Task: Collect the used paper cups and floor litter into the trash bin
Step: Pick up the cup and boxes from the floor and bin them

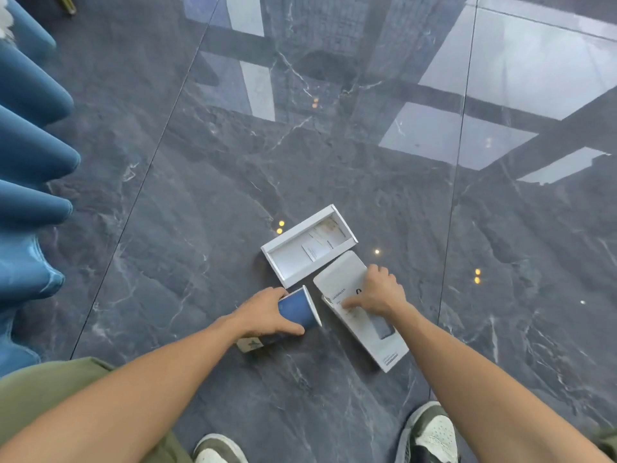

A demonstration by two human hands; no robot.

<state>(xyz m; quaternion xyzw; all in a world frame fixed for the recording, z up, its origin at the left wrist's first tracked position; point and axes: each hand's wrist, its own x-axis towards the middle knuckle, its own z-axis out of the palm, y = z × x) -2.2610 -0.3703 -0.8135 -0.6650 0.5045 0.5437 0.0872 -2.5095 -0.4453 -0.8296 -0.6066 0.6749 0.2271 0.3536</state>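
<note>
Dark grey marble floor (200,228), super glossy, window reflections all over it. Blue padded sofa edge (30,162) way off to the left of everything, well clear of both hands. Two sneakers (430,436) down at the bottom edge, olive trouser knee (50,389) bottom left. Left hand (267,312) wrapped around a blue paper cup (297,310), grip closed on it, thumb on the near side and fingers over the far side. Cup lying sideways, long axis roughly left-to-right, white rim pointing right toward the other hand, base tucked into the palm. Just under that grip, a second cup (250,345), pale with a green print, mostly hidden by the hand and wrist, so hard to tell how it sits. Right hand (377,292) pressed down on a white box lid (360,315), fingers curled over its far edge, thumb flat on the printed face; looks clamped on it. Lid flat on the floor, long axis running diagonally from far-left to near-right. Just beyond both grips, the open white box tray (309,245), some paper inserts inside, near corner almost touching the lid and very close to the cup rim. No bin in view.
</note>
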